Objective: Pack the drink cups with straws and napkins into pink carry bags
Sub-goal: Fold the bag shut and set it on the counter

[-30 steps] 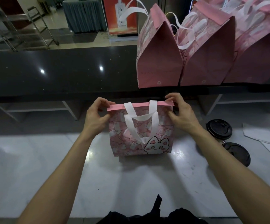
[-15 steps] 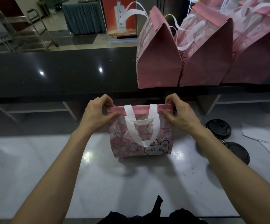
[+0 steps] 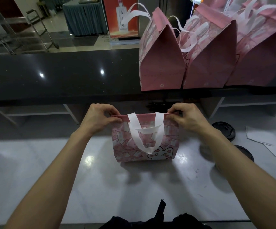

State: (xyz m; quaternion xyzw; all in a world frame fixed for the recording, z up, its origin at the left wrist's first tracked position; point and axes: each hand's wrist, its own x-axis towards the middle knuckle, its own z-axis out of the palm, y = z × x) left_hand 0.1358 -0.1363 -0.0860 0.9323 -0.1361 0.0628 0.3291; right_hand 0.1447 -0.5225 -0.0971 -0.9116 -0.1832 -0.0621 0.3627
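Note:
A pink carry bag (image 3: 167, 142) with a white cat print and white handles stands upright on the white counter (image 3: 101, 187) in front of me. Its folded top edge is pinched at the left corner by my left hand (image 3: 99, 120) and at the right corner by my right hand (image 3: 186, 118). The white handles hang down over the bag's front. What is inside the bag is hidden. Three closed pink bags (image 3: 162, 63) stand side by side on the raised dark ledge (image 3: 59, 76) at the back right.
Two black cup lids (image 3: 224, 130) lie on the counter to the right of the bag, with white napkins (image 3: 266, 141) beyond them. A dark piece of clothing (image 3: 158, 219) shows at the bottom edge. Behind the ledge are a metal trolley and a red poster.
The bag's top fold has been pressed flatter and lower, and the handles have dropped further down over the front. Both hands stay at the top corners.

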